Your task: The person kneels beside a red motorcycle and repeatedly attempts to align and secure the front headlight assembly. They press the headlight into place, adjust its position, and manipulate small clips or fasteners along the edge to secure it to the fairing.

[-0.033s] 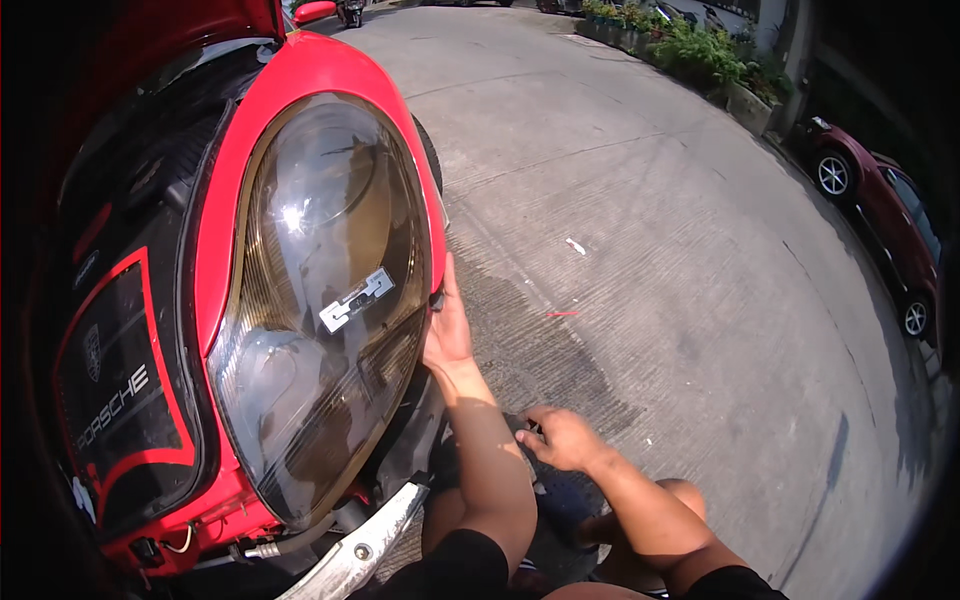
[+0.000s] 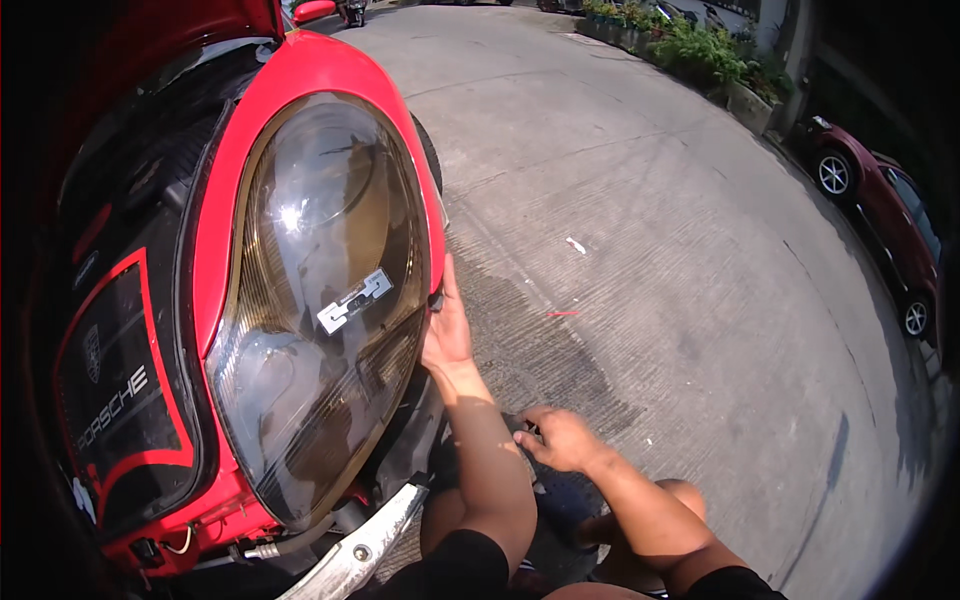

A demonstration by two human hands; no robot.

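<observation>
A big tinted headlight (image 2: 340,240) with a white sticker (image 2: 355,300) on its lens sits in the front of a red car (image 2: 222,230). My left hand (image 2: 450,325) is at the headlight's right edge, below the red fender. One finger stretches up along the edge; the other fingertips are hidden behind it. Lower down and to the right, my right hand (image 2: 562,440) is in front of my legs. Its fingers are curled in, with the thumb close to the index finger. Whatever they hold, if anything, is too dark to make out.
The car's hood is raised, showing a black front compartment (image 2: 120,370) with red trim. A scuffed silver-white bar (image 2: 360,550) juts out below the headlight. Concrete pavement (image 2: 700,300) spreads to the right. A maroon car (image 2: 875,210) and green plants (image 2: 700,55) stand beyond.
</observation>
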